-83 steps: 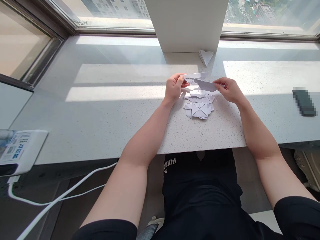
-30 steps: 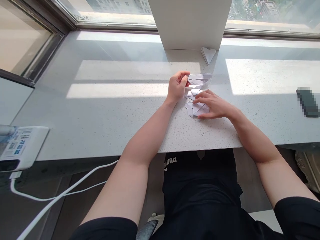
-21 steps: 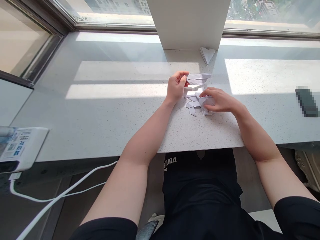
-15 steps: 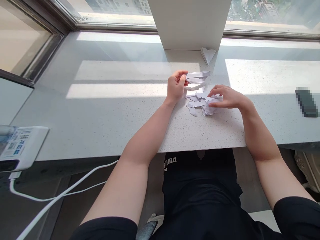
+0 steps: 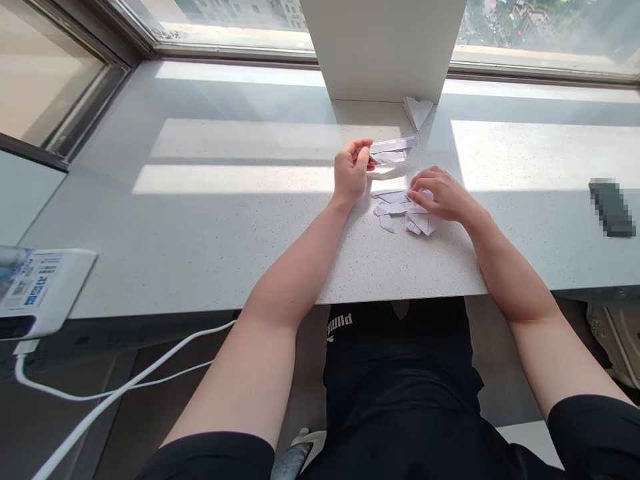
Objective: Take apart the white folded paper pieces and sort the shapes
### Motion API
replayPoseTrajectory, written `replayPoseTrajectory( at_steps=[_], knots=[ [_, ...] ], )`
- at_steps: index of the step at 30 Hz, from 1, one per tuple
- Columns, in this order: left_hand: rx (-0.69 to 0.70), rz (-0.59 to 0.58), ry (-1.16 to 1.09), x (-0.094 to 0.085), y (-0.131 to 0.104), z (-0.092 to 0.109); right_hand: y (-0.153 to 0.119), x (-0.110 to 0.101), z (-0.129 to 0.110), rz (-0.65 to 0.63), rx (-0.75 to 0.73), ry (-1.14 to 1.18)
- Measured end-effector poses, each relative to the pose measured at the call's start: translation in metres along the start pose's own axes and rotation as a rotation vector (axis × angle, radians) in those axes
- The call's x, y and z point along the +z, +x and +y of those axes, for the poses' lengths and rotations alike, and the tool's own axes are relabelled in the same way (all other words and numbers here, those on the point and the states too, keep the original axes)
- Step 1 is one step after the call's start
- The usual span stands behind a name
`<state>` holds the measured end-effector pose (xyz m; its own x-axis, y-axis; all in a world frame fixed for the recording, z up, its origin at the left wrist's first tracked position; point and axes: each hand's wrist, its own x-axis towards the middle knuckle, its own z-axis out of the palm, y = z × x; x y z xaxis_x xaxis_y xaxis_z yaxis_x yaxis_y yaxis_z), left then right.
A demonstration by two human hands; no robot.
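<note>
Left hand and right hand above a speckled white countertop. The left thumb and fingers pinch the near-left end of a folded white paper piece; its free length projects rightward from the grip, raised above its shadow. The right hand, thumb and fingers curled, lies at the upper right of a loose pile of folded paper, covering part of it; whether the fingertips grasp a sheet cannot be told. The pile rests nearer the counter's front edge than the held piece. Beyond both, a folded paper triangle lies beside a white pillar.
</note>
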<state>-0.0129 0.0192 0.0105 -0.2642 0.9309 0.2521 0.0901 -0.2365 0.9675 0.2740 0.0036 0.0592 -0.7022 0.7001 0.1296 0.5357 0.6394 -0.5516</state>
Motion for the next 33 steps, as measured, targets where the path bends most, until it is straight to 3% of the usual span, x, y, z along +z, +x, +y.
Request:
replayPoseTrajectory(
  at_steps=[4, 8, 14, 20, 33],
  knots=[
    [0.01, -0.009, 0.008, 0.0, 0.001, -0.003, -0.002, -0.006, 0.014, 0.102, 0.149, -0.044],
    [0.028, 0.01, -0.007, 0.0, 0.003, -0.012, -0.002, -0.001, 0.021, 0.189, 0.141, -0.067],
    [0.07, -0.007, -0.003, -0.002, 0.007, -0.022, -0.001, 0.011, 0.02, 0.101, 0.133, -0.109],
    [0.093, -0.022, 0.043, -0.003, 0.007, -0.023, 0.0, 0.004, 0.018, 0.087, 0.16, -0.008],
    [0.155, -0.277, 0.15, -0.004, 0.0, -0.016, 0.011, 0.009, 0.059, 0.445, 0.298, 0.272]
  ],
)
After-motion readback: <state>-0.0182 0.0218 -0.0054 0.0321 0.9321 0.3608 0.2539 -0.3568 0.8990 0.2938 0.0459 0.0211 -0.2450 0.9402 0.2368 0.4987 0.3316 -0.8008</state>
